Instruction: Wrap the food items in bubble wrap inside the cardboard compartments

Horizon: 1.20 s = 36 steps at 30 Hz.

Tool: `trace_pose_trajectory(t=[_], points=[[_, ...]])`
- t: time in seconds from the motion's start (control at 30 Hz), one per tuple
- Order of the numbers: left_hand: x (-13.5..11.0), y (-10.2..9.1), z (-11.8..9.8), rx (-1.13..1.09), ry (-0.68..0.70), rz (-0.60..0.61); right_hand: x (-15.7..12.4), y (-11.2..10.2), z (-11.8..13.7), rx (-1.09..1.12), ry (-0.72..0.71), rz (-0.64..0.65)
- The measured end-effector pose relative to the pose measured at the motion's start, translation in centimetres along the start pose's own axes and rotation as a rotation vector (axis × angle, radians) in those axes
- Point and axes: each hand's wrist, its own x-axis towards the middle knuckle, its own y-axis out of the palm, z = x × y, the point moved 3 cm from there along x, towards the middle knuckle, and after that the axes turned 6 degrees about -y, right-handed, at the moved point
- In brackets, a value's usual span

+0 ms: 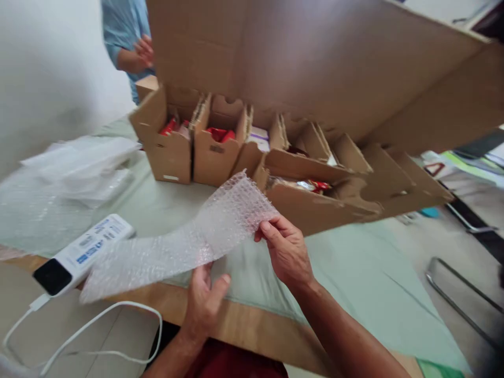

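Note:
A strip of clear bubble wrap (189, 244) stretches across the front of the table, its far corner raised towards the cardboard boxes. At the strip's right end my right hand (286, 249) pinches the edge between thumb and fingers. My left hand (205, 299) is under the lower edge near the middle, thumb spread away, fingers partly hidden behind the plastic. The strip's left end lies against a white device with a dark screen (84, 254). Just beyond my hands, a low cardboard box (315, 197) holds shiny red and silver packets.
Several cardboard bins (169, 155) stand in a row under a big raised cardboard flap (315, 63). More plastic wrap (71, 168) lies at the left. A white cable (118, 304) hangs over the table edge. Behind the boxes stands a person in a blue shirt (126, 31).

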Motion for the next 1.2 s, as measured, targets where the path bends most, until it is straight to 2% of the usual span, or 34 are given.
trace_pose_trajectory(t=[0.07,0.13,0.27,0.37,0.47,0.57,0.63,0.67,0.77,0.83,0.93,0.97,1.03,1.1,1.2], points=[[-0.1,0.4,-0.6,-0.189,-0.092,-0.027,-2.4,-3.9,-1.8,0.081,0.125,-0.110],[-0.2,0.9,-1.3,-0.288,-0.157,-0.035,-4.8,-7.3,-3.2,0.112,0.216,-0.226],[0.1,0.8,-2.1,-0.383,-0.295,-0.163,-8.8,-12.7,-4.6,0.105,0.294,-0.382],[0.8,0.3,-2.6,-0.330,-0.347,-0.258,-10.8,-15.9,-4.7,0.049,0.306,-0.426],[1.3,0.3,-2.9,-0.241,-0.307,-0.269,-12.5,-19.0,-4.5,-0.084,0.305,-0.501],[1.3,0.6,-2.7,-0.123,-0.288,-0.247,-13.6,-21.5,-3.1,-0.337,0.142,-0.669],[1.2,0.5,-2.5,-0.056,-0.254,-0.226,-13.2,-22.0,-1.6,-0.564,-0.019,-0.682],[1.2,0.4,-2.4,-0.022,-0.220,-0.220,-12.6,-21.8,-0.9,-0.678,-0.093,-0.624],[1.3,-0.7,-2.7,0.110,-0.063,-0.284,-9.2,-19.9,-0.1,-0.977,-0.255,-0.272],[1.2,-1.3,-3.2,0.274,0.024,-0.331,-6.7,-18.4,-0.9,-1.168,-0.244,-0.032],[1.2,-1.6,-3.9,0.701,0.115,-0.313,-4.2,-17.1,-3.5,-1.399,-0.051,0.171],[1.4,-1.5,-4.0,0.858,0.163,-0.283,-3.8,-17.0,-4.2,-1.440,-0.005,0.198],[1.8,-1.2,-4.0,1.108,0.277,-0.202,-3.6,-16.8,-5.2,-1.470,-0.003,0.202],[2.5,-1.0,-3.8,1.228,0.358,-0.131,-4.1,-16.9,-5.2,-1.444,-0.091,0.157],[3.5,-1.2,-3.6,1.252,0.367,-0.108,-5.4,-17.3,-3.7,-1.316,-0.297,0.032]])
